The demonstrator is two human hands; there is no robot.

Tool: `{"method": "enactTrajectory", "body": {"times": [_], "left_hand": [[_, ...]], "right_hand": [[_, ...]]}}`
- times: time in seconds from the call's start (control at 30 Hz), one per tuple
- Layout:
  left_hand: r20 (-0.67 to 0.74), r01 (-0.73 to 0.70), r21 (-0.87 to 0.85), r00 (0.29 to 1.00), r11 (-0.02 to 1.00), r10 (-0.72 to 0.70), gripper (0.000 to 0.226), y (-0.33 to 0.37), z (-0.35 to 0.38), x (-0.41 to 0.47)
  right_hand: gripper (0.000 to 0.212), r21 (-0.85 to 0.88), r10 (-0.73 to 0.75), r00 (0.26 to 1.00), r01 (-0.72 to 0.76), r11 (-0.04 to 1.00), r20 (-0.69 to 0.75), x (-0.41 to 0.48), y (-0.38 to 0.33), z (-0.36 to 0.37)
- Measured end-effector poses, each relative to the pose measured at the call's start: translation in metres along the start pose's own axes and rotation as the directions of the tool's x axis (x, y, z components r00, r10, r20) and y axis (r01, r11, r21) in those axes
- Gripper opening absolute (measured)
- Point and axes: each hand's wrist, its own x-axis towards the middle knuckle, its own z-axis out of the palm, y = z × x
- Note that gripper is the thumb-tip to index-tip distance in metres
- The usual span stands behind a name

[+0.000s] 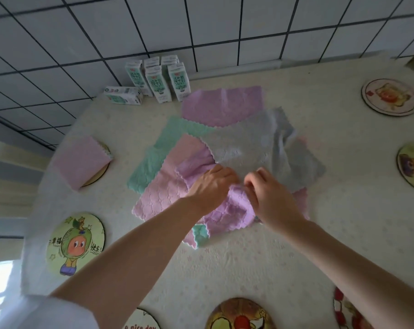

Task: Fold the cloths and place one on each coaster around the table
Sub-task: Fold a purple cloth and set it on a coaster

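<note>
On left coaster [98, 178], folded pink cloth [81, 160], hands [210, 184] [270, 194] pinching purple cloth [229, 211]

left hand [211, 186] pinching, right hand [271, 198] pinching, close together

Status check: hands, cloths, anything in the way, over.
Left hand and right hand pinch the lilac fleecy cloth. Folded pink cloth on far-left round coaster. Grey fleecy cloth overlaps the lilac one.

i note cloth pile [244, 148] at table [248, 269] centre, cartons [157, 84] behind. coasters [389, 97] ring it. folded cloth [81, 160] on left coaster [99, 177].
</note>
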Motion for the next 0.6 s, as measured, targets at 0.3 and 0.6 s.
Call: {"method": "enactTrajectory", "body": {"times": [0.3, 0.6], "left_hand": [[0.010, 0.338, -0.273, 0.937, 0.901, -0.349, 0.014, -0.009, -0.031, 0.040], [-0.145, 0.422, -0.327, 0.862, 0.846, -0.486, 0.020, -0.047, -0.078, 0.037]], "right_hand": [[0.016, 0.364, 0.007, 0.991, 0.043, 0.930, -0.137, 0.030, -0.019, -0.067], [0.014, 0.655, -0.074, 0.979, 0.183, 0.733, -0.191, 0.039, -0.062, -0.100]]}}
